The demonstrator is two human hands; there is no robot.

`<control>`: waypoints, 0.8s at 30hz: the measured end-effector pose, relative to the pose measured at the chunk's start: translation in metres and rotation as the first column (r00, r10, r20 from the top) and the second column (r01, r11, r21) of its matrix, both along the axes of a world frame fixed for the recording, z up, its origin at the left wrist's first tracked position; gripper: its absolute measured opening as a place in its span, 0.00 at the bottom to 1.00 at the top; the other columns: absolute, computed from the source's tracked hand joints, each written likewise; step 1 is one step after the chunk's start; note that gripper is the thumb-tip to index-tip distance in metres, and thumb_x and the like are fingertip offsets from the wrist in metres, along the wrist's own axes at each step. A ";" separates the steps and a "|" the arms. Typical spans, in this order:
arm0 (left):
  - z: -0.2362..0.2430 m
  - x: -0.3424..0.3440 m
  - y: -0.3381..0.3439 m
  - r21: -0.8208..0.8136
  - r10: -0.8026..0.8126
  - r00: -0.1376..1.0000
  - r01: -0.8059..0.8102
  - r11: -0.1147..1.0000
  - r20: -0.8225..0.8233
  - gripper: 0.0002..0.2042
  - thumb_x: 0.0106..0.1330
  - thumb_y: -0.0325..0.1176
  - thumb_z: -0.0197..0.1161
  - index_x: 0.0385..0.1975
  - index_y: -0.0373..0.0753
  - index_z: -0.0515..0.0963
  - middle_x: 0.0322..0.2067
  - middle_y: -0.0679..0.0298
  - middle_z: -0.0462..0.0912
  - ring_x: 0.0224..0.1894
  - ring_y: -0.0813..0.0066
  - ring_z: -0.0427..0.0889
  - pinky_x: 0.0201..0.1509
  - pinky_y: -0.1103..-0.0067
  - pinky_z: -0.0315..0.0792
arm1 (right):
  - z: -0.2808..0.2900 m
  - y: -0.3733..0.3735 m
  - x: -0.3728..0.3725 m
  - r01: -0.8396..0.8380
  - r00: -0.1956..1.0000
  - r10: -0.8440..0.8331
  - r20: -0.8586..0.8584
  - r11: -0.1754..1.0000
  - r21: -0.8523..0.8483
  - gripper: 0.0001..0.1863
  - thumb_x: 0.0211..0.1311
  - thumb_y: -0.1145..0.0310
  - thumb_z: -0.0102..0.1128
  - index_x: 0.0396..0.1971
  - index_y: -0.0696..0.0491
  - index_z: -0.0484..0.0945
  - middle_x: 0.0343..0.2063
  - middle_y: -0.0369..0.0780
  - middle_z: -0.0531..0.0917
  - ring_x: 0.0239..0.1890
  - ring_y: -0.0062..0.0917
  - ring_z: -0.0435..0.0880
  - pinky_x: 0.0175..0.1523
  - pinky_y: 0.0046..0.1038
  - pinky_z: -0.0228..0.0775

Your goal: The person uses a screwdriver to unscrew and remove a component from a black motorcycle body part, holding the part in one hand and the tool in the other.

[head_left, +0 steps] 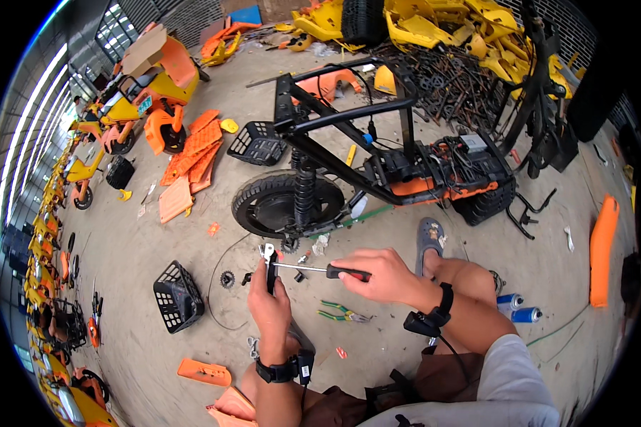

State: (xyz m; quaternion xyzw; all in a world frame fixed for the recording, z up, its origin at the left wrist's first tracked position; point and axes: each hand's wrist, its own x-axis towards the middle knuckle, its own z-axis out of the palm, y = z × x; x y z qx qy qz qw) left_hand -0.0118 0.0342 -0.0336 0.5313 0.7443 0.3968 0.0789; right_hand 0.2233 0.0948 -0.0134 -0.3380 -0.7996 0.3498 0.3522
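My right hand (388, 276) is closed around the black and red handle of a screwdriver (303, 267), its metal shaft pointing left. The shaft's end reaches a narrow black part with a pale metal end (271, 276), which my left hand (266, 307) grips upright. What kind of part it is, I cannot make out. Whether the tip sits in a screw is too small to tell. Beyond my hands stands a stripped scooter frame (345, 114) with its rear wheel (248, 206). Green-handled pliers (342, 312) lie on the floor below my right hand.
A black basket (178, 297) and a small sprocket (227, 278) lie to the left. Blue spray cans (525, 314) and a long orange panel (604, 252) are at the right. Orange panels (192, 153), parked scooters (165, 85) and piled yellow panels (424, 28) are farther off.
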 end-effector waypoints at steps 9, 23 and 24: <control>0.009 0.004 0.001 -0.080 0.025 0.974 -0.007 0.997 0.226 0.22 0.61 0.20 0.58 0.57 0.28 0.71 0.42 0.42 0.82 0.44 0.50 0.84 0.48 0.70 0.75 | -0.009 0.012 -0.003 -0.107 0.822 -0.370 -0.433 0.647 -0.755 0.13 0.64 0.71 0.50 0.48 0.56 0.71 0.40 0.43 0.83 0.24 0.25 0.84 0.20 0.18 0.66; -0.008 -0.004 0.002 0.012 0.036 0.996 -0.035 0.999 -0.079 0.22 0.62 0.24 0.60 0.58 0.28 0.71 0.37 0.44 0.83 0.38 0.56 0.85 0.42 0.70 0.75 | -0.014 0.003 -0.010 -0.057 0.749 -0.505 -0.428 0.595 -0.802 0.10 0.69 0.70 0.49 0.47 0.52 0.69 0.37 0.37 0.76 0.26 0.19 0.78 0.28 0.21 0.68; -0.007 -0.003 0.003 0.008 0.027 0.997 -0.026 1.000 -0.071 0.22 0.62 0.24 0.60 0.58 0.29 0.71 0.36 0.44 0.83 0.37 0.56 0.85 0.42 0.70 0.75 | -0.018 0.002 -0.012 -0.047 0.733 -0.513 -0.446 0.616 -0.786 0.10 0.68 0.70 0.50 0.48 0.53 0.69 0.36 0.36 0.76 0.25 0.18 0.76 0.29 0.20 0.67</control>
